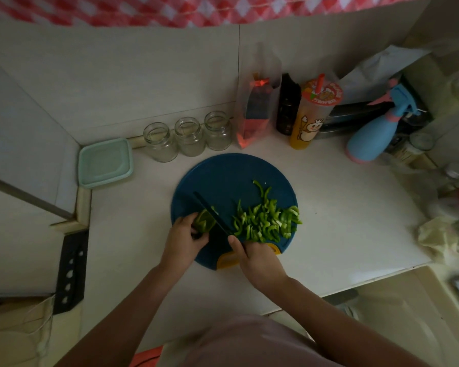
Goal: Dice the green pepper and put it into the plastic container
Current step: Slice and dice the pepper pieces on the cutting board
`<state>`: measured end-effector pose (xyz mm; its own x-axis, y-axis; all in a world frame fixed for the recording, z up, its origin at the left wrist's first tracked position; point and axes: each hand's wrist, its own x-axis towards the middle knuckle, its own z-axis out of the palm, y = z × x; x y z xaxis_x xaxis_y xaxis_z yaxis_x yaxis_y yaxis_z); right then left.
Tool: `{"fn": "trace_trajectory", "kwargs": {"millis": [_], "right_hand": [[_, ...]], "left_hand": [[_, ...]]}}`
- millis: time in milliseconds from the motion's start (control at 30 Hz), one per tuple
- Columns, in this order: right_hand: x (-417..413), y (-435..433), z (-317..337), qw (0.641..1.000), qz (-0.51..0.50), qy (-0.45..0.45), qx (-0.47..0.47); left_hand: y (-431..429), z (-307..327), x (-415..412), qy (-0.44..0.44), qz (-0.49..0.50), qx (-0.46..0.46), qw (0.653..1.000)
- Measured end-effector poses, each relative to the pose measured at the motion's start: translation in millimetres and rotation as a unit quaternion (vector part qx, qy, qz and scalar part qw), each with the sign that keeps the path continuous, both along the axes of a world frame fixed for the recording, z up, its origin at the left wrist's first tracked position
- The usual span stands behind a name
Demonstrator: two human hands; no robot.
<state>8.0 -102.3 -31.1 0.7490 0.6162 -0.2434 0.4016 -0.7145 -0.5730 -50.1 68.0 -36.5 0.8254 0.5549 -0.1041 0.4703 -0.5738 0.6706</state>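
Our right hand (257, 260) curled its fingers round a dark knife (212, 215), blade against the uncut green pepper piece (204, 221), which our left hand (184, 238) gripped with bent fingers. Cut strips (268, 221) lay beside on the round blue cutting board (223, 176). The plastic container (105, 162), seemingly lidded, stood well apart, far left.

Three clear glass jars (188, 136) stood in a row at the back of the white bench (342, 234), left of centre frame. To their right stood a clear bag (255, 112), a dark bottle (288, 107) and an orange drink cup (312, 115) with a straw. A blue spray bottle (374, 136) leaned at right. A red checked cloth (170, 9) crossed the top edge.
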Motion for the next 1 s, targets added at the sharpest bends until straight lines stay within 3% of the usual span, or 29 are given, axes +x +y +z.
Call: {"fn": "trace_trajectory", "kwargs": {"millis": [100, 167, 200, 233, 267, 300, 333, 400, 600, 800, 1000], "right_hand": [[0, 1, 2, 0.997, -0.013, 0.080, 0.018], [9, -2, -1, 0.982, -0.038, 0.182, 0.021], [6, -2, -1, 0.992, -0.026, 0.120, 0.033], [2, -2, 0, 0.991, -0.046, 0.116, 0.041], [2, -1, 9, 0.974, -0.062, 0.212, 0.051], [-1, 1, 21, 0.963, -0.081, 0.238, 0.097], [-3, 1, 19, 0.962, -0.119, 0.230, 0.084], [-3, -1, 9, 0.944, -0.136, 0.297, 0.049], [-3, 5, 21, 0.924, -0.158, 0.340, 0.074], [-6, 4, 20, 0.937, -0.144, 0.310, 0.073], [-7, 6, 28, 0.846, -0.193, 0.483, 0.118]], "left_hand": [[5, 9, -2, -0.032, -0.006, 0.004, 0.999], [8, 12, -4, -0.051, -0.008, -0.004, 0.999], [8, 14, -4, -0.063, -0.007, -0.009, 0.998], [8, 14, -5, -0.076, -0.006, -0.016, 0.997], [8, 14, -5, -0.087, -0.006, -0.026, 0.996], [7, 14, -5, -0.096, -0.009, -0.036, 0.995], [5, 13, -4, -0.101, -0.014, -0.044, 0.994], [2, 11, -1, -0.101, -0.031, -0.046, 0.993], [5, 12, 9, -0.065, -0.049, -0.055, 0.995], [4, 15, 1, -0.063, -0.056, -0.061, 0.995], [1, 7, -9, -0.059, -0.037, -0.108, 0.992]]}}
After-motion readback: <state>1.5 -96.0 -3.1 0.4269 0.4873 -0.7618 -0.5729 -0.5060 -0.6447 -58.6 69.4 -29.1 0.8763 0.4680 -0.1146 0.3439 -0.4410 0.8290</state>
